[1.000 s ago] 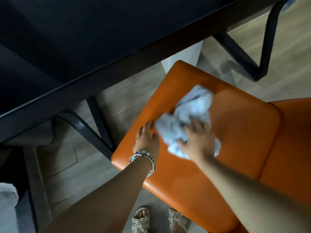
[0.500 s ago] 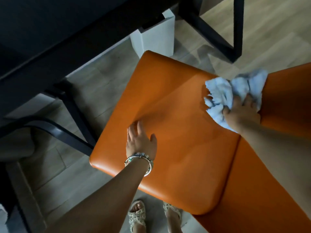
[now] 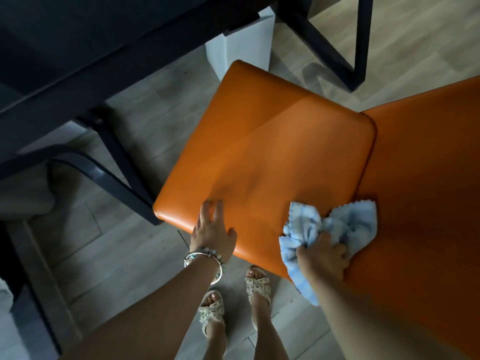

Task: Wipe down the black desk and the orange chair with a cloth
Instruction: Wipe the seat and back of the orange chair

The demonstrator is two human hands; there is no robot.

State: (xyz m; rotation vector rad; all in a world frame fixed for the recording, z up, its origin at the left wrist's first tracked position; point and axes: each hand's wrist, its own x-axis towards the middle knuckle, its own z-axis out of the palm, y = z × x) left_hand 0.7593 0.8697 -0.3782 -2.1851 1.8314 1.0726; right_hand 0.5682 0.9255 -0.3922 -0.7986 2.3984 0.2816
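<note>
The orange chair [image 3: 272, 141] fills the middle and right of the view, its seat facing up and its backrest [image 3: 426, 178] running off to the right. My right hand [image 3: 322, 258] grips a crumpled light-blue cloth [image 3: 345, 224] and presses it on the seat's near corner, by the seam with the backrest. My left hand [image 3: 211, 227], with a bracelet at the wrist, rests with fingers spread on the seat's front-left edge. The black desk [image 3: 85, 42] lies across the upper left.
Black desk legs [image 3: 122, 162] stand left of the chair, and another black frame [image 3: 355, 45] at the upper right. A white box [image 3: 241, 53] sits on the wooden floor behind the seat. My sandalled feet [image 3: 233, 300] stand just below the chair's near edge.
My right hand has swept the cloth from the seat's middle to its far right side, then back down to the near corner. The left hand stayed on the seat's front edge.
</note>
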